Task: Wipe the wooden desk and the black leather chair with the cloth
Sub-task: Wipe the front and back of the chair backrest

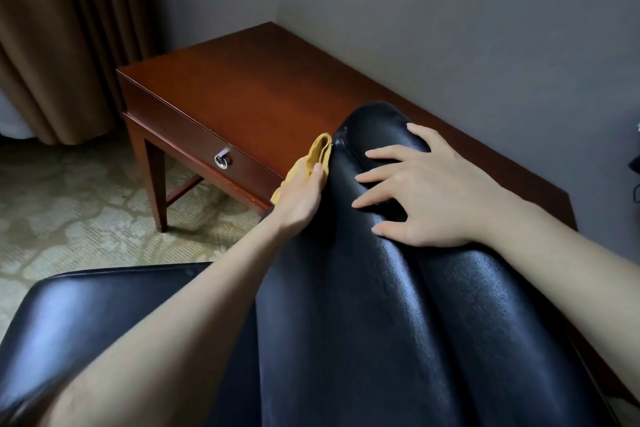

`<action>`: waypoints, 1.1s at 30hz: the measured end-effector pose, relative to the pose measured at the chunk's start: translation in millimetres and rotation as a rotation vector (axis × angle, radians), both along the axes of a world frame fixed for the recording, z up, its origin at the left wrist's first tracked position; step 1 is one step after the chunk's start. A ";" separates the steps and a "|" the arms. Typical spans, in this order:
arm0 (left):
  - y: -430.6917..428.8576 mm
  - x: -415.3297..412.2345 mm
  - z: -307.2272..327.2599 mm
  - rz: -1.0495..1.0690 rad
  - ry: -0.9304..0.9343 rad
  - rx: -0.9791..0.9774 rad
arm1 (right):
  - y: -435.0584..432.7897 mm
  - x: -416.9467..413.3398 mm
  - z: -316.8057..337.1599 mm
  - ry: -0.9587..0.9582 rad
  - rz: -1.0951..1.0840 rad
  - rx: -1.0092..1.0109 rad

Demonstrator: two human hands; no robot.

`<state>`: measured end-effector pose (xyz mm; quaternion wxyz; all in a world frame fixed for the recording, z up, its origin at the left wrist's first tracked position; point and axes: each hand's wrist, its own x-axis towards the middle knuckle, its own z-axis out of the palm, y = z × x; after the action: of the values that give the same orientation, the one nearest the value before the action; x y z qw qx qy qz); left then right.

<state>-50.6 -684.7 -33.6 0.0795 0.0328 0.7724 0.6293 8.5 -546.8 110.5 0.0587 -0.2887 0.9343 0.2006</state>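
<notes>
Bare forearms lead to the left hand and right hand.

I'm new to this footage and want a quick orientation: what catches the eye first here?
The glossy black chair fills the foreground, with the right hand spread flat on its top. At its left edge the left hand holds a yellow cloth against the leather, and the reddish wooden desk stands behind.
</notes>
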 end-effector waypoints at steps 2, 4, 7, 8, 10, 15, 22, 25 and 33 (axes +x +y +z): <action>11.0 -3.0 18.4 -0.037 0.131 -0.010 | 0.0 0.0 0.1 -0.001 -0.003 0.004; 22.3 0.3 30.6 -0.024 0.199 -0.036 | -0.5 0.3 1.0 -0.001 0.003 0.010; 23.5 9.8 22.4 -0.027 0.306 -0.089 | -1.8 0.9 1.9 0.001 0.001 0.002; 21.0 10.1 14.8 -0.030 0.324 -0.088 | -2.0 1.8 2.3 0.000 -0.003 0.002; 14.1 3.5 2.2 0.008 0.251 -0.087 | -3.2 2.3 2.2 -0.004 -0.017 0.002; -6.2 -5.2 -32.7 0.065 0.000 -0.156 | -4.7 2.7 2.1 -0.016 -0.042 -0.007; -24.5 45.9 -87.4 0.130 -0.251 -0.013 | -5.0 2.5 3.3 -0.017 -0.050 0.021; -17.2 81.4 -88.5 0.178 -0.258 0.079 | -5.3 2.4 3.4 -0.014 -0.060 0.021; 15.5 125.1 -34.4 0.069 -0.029 0.210 | -6.5 1.1 3.7 -0.032 -0.062 0.014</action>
<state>74.5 -669.2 -68.0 0.0650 0.0053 0.7017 0.7095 9.6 -553.3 114.2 0.0820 -0.2626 0.9402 0.2008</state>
